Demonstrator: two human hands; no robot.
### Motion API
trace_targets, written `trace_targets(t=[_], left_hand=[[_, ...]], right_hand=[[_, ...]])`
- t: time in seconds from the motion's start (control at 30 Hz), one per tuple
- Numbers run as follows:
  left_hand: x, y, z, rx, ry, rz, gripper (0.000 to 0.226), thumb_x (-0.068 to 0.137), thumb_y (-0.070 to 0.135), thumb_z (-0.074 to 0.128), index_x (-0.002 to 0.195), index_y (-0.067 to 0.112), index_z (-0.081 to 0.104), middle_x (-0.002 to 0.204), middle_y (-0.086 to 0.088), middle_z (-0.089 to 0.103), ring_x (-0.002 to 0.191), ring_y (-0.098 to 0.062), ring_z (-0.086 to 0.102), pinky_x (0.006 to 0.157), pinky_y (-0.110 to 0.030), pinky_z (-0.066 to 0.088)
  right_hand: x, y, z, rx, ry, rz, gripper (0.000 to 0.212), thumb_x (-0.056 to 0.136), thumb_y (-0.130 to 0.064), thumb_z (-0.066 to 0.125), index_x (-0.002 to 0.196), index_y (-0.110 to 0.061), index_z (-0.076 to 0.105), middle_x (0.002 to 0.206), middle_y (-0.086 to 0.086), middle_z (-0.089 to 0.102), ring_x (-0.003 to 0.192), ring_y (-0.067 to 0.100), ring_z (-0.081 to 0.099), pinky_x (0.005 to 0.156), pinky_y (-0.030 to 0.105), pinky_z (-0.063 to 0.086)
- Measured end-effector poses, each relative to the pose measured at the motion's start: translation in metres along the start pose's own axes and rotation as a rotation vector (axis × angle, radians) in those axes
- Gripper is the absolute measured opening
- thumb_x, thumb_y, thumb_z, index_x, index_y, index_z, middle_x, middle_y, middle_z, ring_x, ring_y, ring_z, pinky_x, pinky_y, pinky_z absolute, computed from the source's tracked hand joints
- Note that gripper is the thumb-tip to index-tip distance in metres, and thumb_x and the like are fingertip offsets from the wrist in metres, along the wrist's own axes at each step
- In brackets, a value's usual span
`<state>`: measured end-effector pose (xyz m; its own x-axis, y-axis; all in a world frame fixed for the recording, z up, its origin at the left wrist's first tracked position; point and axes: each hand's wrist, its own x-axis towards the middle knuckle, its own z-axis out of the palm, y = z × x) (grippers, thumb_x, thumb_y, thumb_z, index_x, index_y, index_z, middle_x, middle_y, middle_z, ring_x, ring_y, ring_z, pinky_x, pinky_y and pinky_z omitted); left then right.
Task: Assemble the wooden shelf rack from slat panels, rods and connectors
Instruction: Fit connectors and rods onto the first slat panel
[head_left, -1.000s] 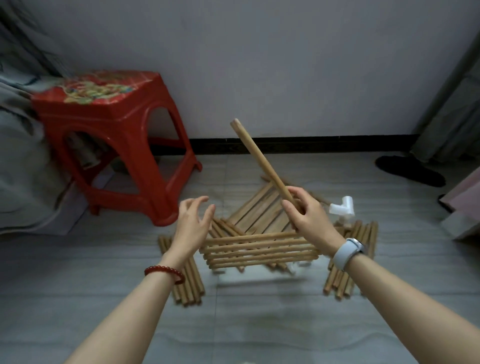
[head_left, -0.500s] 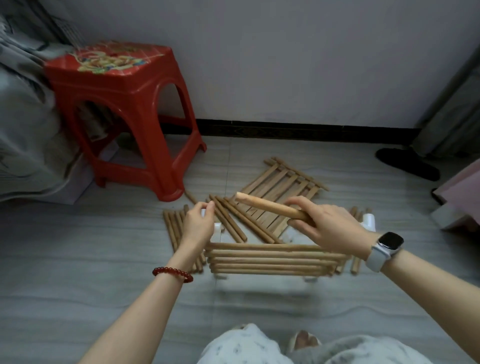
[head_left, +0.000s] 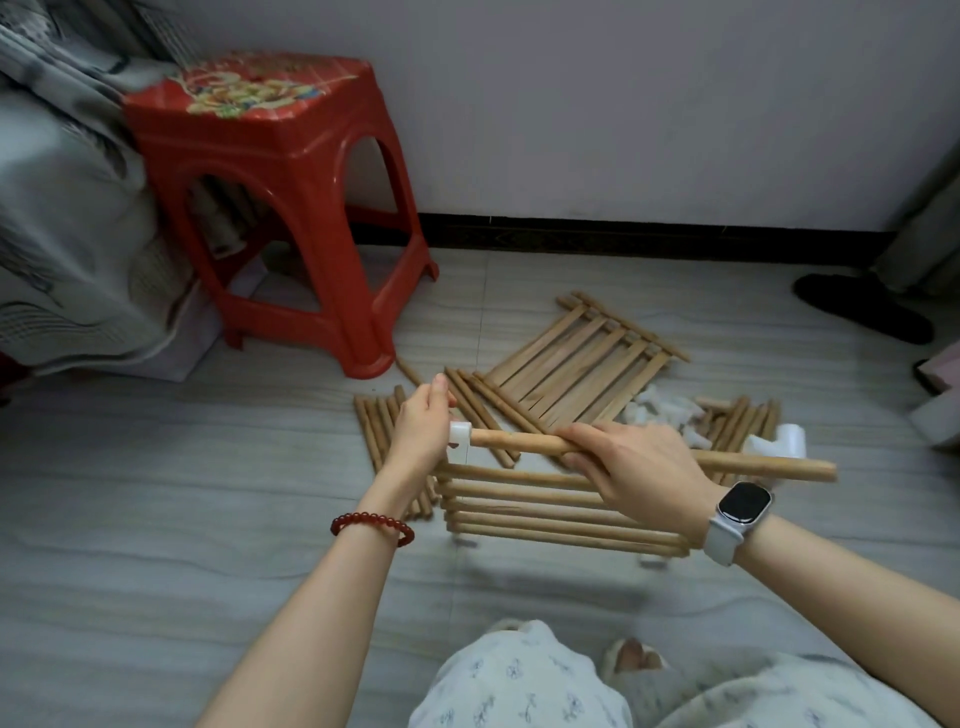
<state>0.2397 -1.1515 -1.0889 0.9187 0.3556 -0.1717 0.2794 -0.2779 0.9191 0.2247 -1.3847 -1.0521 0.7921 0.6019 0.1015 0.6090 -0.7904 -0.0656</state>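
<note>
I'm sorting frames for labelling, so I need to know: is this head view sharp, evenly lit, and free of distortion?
Head view: light is soft and dim, with only a faint shadow on the floor under the slat panel; the rod's right end smears with motion blur; the right hand and left hand are slightly soft; wide-angle bending curves the baseboard.

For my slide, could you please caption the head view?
Right hand holds a rod at the connector gripped by the left hand.

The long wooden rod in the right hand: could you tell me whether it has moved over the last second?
Yes. The long wooden rod swung down from pointing up the wall to lying level above the slat panel.
</note>
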Motion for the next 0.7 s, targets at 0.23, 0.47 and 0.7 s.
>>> trace_targets(t=[0.23, 0.47, 0.7], left_hand=[[0.001, -0.006, 0.0, -0.021, -0.02, -0.009, 0.039, 0.101, 0.041, 0.029, 0.077, 0.023, 0.053, 0.071, 0.0, 0.055, 0.065, -0.016, 0.052, 0.059, -0.03, 0.04], [-0.003, -0.004, 0.001, -0.055, -0.001, -0.017, 0.04, 0.101, 0.043, 0.027, 0.081, 0.022, 0.054, 0.07, 0.002, 0.057, 0.065, -0.014, 0.053, 0.065, -0.032, 0.042], [-0.01, -0.009, -0.001, -0.117, -0.059, 0.001, 0.039, 0.102, 0.039, 0.027, 0.077, 0.02, 0.05, 0.057, 0.007, 0.055, 0.053, -0.01, 0.048, 0.053, -0.03, 0.037]], right_hand=[[0.001, -0.001, -0.008, 0.0, 0.081, -0.037, 0.033, 0.096, -0.042, 0.04, 0.124, -0.032, 0.055, 0.081, -0.007, 0.061, 0.064, 0.015, 0.058, 0.048, 0.023, 0.028], [-0.003, -0.011, -0.008, -0.02, 0.151, -0.076, 0.021, 0.086, -0.032, 0.061, 0.104, -0.022, 0.068, 0.06, -0.005, 0.055, 0.043, 0.016, 0.051, 0.037, 0.021, 0.026], [0.015, -0.016, -0.004, -0.014, 0.045, -0.136, 0.038, 0.096, -0.048, 0.033, 0.117, -0.028, 0.056, 0.079, -0.006, 0.063, 0.06, 0.019, 0.058, 0.048, 0.025, 0.031]])
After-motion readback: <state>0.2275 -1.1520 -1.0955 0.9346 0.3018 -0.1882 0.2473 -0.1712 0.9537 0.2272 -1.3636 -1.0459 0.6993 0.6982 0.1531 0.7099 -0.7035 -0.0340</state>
